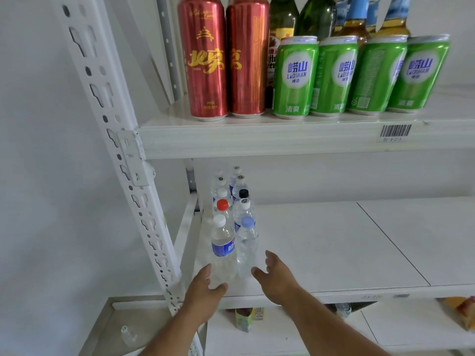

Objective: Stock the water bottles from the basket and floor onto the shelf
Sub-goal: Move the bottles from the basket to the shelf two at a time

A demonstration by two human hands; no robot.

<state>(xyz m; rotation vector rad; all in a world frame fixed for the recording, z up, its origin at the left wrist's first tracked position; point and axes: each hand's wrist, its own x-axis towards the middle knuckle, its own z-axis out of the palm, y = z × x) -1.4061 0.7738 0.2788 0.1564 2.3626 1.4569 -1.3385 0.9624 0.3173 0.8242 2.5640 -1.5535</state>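
Several water bottles stand in two rows at the left end of the middle shelf (334, 247). The front-left one, a white-capped bottle with a blue label (223, 246), has my left hand (205, 289) curled round its base, thumb across the front. Beside it stands a clear bottle with a pale blue cap (247, 242). My right hand (276, 274) is just right of that bottle's base, fingers spread and relaxed, holding nothing. One more small bottle (127, 335) lies low at the left, outside the shelf.
A perforated white upright (123, 160) stands left of the bottles. The upper shelf holds red cans (208, 60), green cans (295, 75) and glass bottles. Below are a green carton (243, 321) and snack packets (460, 314). A barcode label (395, 132) marks the upper shelf edge.
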